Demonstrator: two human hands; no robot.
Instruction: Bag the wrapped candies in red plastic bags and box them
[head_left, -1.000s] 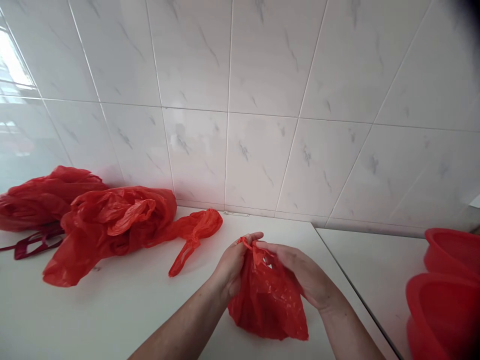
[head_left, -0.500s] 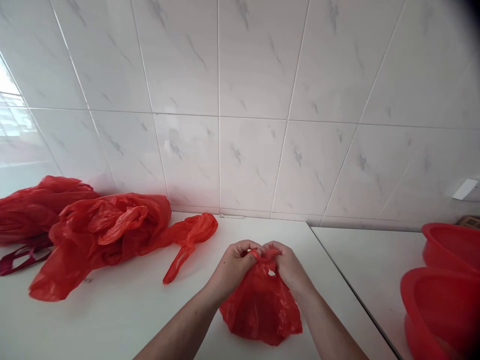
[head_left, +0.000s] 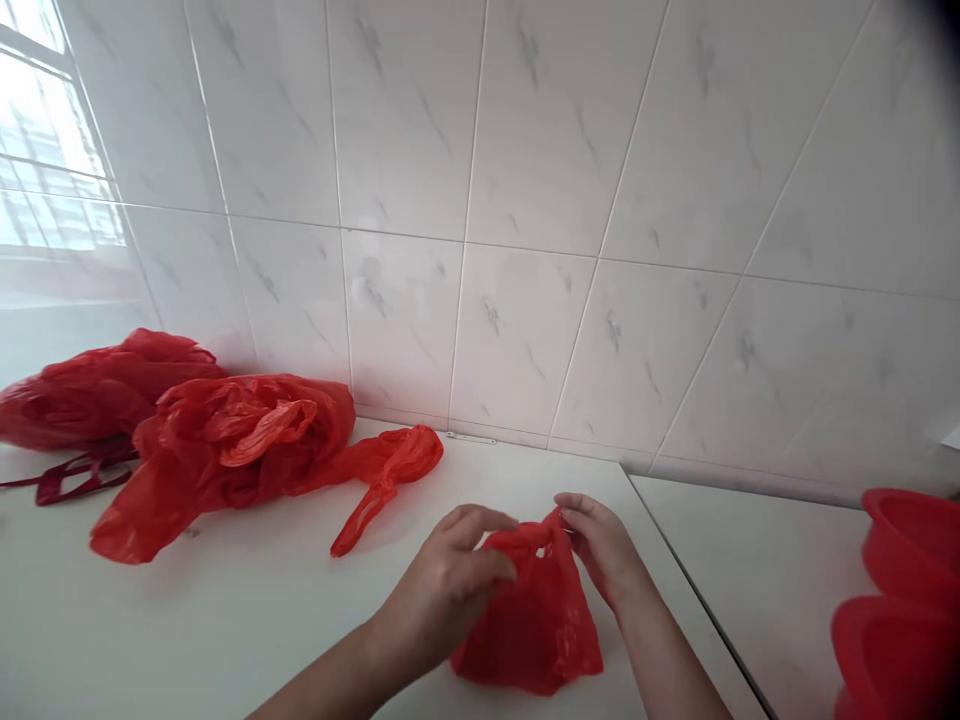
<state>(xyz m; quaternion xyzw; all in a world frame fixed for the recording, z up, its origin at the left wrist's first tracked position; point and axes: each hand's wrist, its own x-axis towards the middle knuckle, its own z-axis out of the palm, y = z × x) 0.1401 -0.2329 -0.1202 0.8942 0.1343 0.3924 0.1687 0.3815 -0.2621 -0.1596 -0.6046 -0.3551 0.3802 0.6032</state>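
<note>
A small red plastic bag [head_left: 525,625] stands on the white surface in front of me, its gathered top upward. At the right of that top, my right hand [head_left: 600,540] pinches a twisted bit of the plastic between thumb and fingers. My left hand [head_left: 454,575] is at the bag's left side with thumb and fingers apart, and nothing shows between them. It covers part of the bag's left edge, so I cannot tell whether it touches the plastic. Just below the gathered top is a small hole.
Crumpled red plastic bags [head_left: 247,440] lie at the left, one with a loop handle [head_left: 360,520] pointing toward me. Dark red straps [head_left: 82,475] stick out beside them. Red basins [head_left: 877,650] stand at the right, past a seam [head_left: 701,590] in the white surface. A tiled wall [head_left: 532,330] rises behind.
My left hand has let go of the bag's top and moved left and down, its fingers spreading. The right hand keeps its pinch. The view has turned slightly left.
</note>
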